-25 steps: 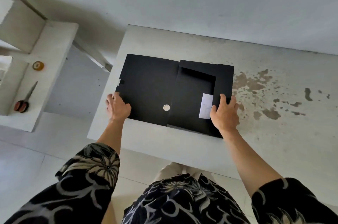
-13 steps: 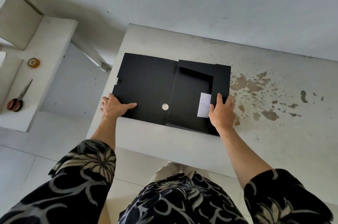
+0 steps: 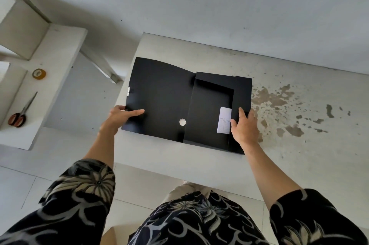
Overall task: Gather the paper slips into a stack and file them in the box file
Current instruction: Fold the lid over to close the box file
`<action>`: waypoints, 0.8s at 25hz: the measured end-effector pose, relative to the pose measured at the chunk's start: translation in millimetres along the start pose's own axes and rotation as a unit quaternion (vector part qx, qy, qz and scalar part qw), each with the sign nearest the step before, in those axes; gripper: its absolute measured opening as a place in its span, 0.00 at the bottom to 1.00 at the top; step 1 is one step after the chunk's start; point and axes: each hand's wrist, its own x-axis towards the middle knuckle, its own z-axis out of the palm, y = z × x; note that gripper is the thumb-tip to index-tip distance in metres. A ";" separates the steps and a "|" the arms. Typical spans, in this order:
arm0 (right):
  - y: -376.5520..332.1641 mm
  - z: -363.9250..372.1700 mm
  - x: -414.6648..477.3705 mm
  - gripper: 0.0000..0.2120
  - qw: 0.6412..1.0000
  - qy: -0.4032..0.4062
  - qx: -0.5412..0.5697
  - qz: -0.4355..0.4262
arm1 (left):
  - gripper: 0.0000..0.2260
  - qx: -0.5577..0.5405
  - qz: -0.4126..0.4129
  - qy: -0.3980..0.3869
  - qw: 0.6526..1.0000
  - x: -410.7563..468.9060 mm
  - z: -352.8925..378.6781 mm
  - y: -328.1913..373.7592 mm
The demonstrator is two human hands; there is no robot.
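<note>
A black box file lies open on the pale table, its tray part to the right. Its wide cover spreads to the left and bows upward along the far edge. A round silver fastener sits near the fold. A small stack of white paper slips lies inside the tray against the right wall. My left hand pinches the cover's near left corner, thumb on top. My right hand holds the file's right side, thumb beside the slips.
Brown stains mark the table to the right of the file. A low white shelf at the left carries a tape roll and orange-handled scissors. A wall runs along the table's far edge.
My left hand slid onto the cover's corner and took hold of it, and the cover has begun to bow upward. My right hand stays on the file's right side.
</note>
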 end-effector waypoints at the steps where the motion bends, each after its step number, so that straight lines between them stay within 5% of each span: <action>1: 1.3 0.2 1.1 0.29 1.000 -0.002 0.008 0.002 | 0.31 -0.007 0.013 0.005 1.000 -4.1 -7.9 5.7; 5: 3.7 0.4 3.5 0.29 0.999 -0.008 0.029 0.012 | 0.08 0.023 0.095 0.001 0.995 -35.7 -29.4 42.2; 11: 8.0 -9.3 -1.6 0.33 0.993 0.018 0.113 0.007 | 0.14 -0.022 0.241 -0.215 0.946 -112.8 39.0 97.2; 15: 18.9 -23.6 -12.3 0.28 0.954 0.053 0.287 0.065 | 0.10 0.034 0.320 -0.199 0.926 -118.0 124.3 93.1; 18: 26.1 -29.7 -17.8 0.14 0.934 0.067 0.341 0.087 | 0.16 0.182 0.367 -0.160 0.898 -106.5 176.1 78.3; 20: 29.0 -30.0 -20.3 0.18 0.919 0.068 0.377 0.091 | 0.21 0.286 0.355 -0.147 0.878 -97.8 201.4 70.7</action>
